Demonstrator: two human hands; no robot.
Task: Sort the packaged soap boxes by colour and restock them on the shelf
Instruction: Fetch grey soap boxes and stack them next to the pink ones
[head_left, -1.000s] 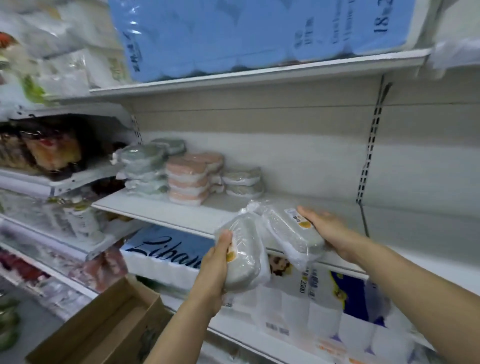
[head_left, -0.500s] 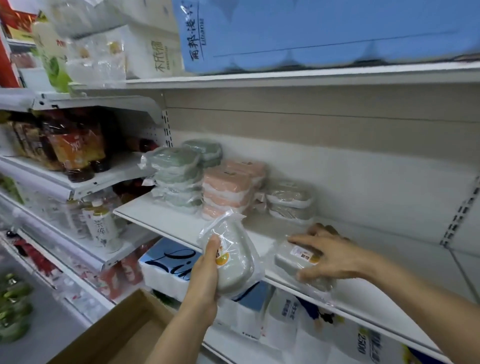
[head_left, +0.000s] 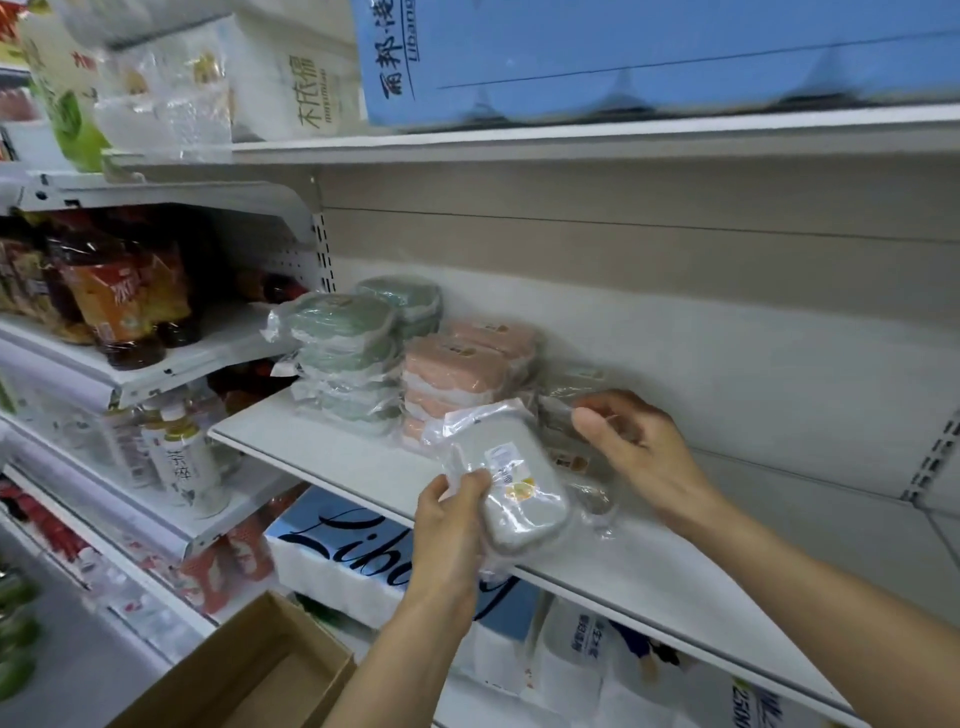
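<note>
left hand (head_left: 451, 525) grips grey soap box (head_left: 519, 488) just right of the pink stack (head_left: 457, 374), long axis pointing in toward the back wall; right hand (head_left: 631, 447), closer to the grey stack (head_left: 571, 395), pinches its wrap, so box goes right-rearward

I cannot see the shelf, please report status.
Left hand holds grey soap box. Right hand places another grey box beside pink stack. Nothing blocking.

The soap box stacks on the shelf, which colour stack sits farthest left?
The green stack, at the shelf's left end beside the upright. The pink stack stands to its right, and the grey boxes by the right hand come after that.
</note>
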